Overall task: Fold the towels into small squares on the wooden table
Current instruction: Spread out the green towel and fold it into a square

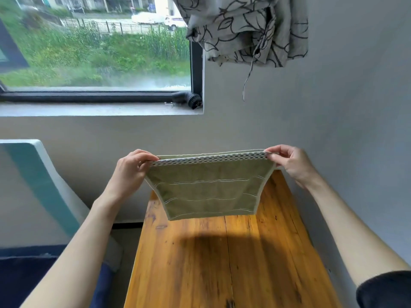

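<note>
Left hand [131, 168]: pinches the upper left corner of a doubled olive-green terry towel with checkered border [206, 190]. Right hand [289, 163]: pinches its upper right corner. Towel: stretched taut, hanging in the air above the far end of the orange-brown plank wooden table [222, 263], its shadow on the planks.

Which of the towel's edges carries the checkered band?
The top edge of the green towel, stretched between the left hand and right hand; the others show plain pale trim.
</note>
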